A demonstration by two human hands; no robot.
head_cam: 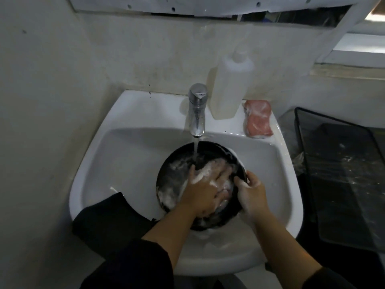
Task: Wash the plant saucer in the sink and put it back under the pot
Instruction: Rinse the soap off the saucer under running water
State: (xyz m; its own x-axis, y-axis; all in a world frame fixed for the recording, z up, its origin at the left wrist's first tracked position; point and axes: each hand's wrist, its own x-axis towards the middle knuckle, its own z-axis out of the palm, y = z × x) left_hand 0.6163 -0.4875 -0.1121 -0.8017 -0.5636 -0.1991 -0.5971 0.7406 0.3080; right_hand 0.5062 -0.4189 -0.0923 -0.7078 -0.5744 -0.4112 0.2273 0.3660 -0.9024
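Your round black plastic plant saucer [177,180] sits tilted inside the white ceramic wall-mounted sink [125,159], its far rim just under the chrome single-lever tap [196,109], from which a thin stream of water [195,151] falls onto the saucer's inner face. Your left hand [205,188] lies flat inside the saucer, its fingers [220,172] spread and straight, pressed against the soapy bottom, with white foam [200,176] clinging to the knuckles and to the saucer around them. Your right hand [251,190] holds the saucer at its right rim, the fingers [239,181] curled over the edge and pinching it (the thumb cannot be told apart from the foam and the rim here). Both forearms reach in from the lower edge, each ending in a dark sleeve [129,265]. A dark cloth-like shape [108,217] hangs over the sink's near left rim; what it is cannot be told. On the sink's back ledge, just right of the tap, stands a tall translucent white plastic bottle [229,88], and beside it, at the right corner, lies a pink sponge [258,118] flecked with foam. To the right of the sink a black wire-mesh rack [341,176] rests over a dark wet surface [289,130].
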